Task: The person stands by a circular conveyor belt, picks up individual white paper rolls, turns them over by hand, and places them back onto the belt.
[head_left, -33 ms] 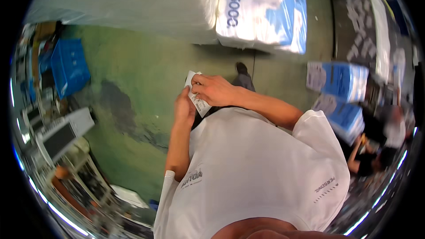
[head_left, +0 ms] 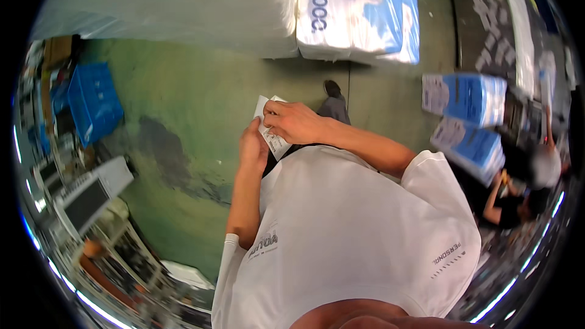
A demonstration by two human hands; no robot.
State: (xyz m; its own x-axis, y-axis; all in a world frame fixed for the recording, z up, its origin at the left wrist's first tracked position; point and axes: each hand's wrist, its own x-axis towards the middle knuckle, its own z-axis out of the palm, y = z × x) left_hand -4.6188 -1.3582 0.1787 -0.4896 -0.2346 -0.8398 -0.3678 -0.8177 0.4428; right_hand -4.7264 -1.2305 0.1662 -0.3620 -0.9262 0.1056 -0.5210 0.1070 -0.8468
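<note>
Pinched between my two hands, in front of my waist, is a white printed paper label sheet [head_left: 278,145]. My left hand [head_left: 252,146] grips its left edge, with the thumb near the top. My right hand [head_left: 297,123] lies over its upper part, fingers bent and pressed against it. Small print shows on the lower half, below my right fingers. The fingertips partly hide the top of the sheet, so I cannot make out its exact shape there.
Plastic-wrapped packs [head_left: 350,12] stand stacked ahead. A blue crate [head_left: 95,103] is at left, above a pale machine with a dark panel [head_left: 88,201]. Blue-and-white packs [head_left: 466,99] sit at right, near people in dark and light clothes [head_left: 509,204] and a littered dark surface [head_left: 487,18].
The view has shifted slightly: the wrapped packs sit a little higher, the blue crate a little lower. My hands keep nearly the same hold on the label sheet.
</note>
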